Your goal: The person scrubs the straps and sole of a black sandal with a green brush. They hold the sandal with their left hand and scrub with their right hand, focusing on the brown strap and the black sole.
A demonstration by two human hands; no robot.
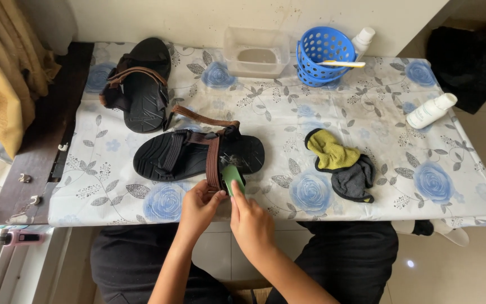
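Right hand [252, 220] presses green brush [233, 177] on black sandal [198, 154]; left hand [199, 205] steadies strap [214, 163].

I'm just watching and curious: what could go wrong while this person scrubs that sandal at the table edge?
The sandal lies close to the table's near edge, so a hard stroke of the green brush in the right hand might push it off. The left hand pinches only a strap, which may slip. Dirt could also smear the flowered cloth.

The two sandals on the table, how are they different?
The near sandal lies crosswise by the left hand and right hand; the far sandal lies lengthwise, untouched. The near sandal's brown strap hangs loose; the far sandal's stays arched over it. The green brush touches only the near sandal. Both are black with brown straps.
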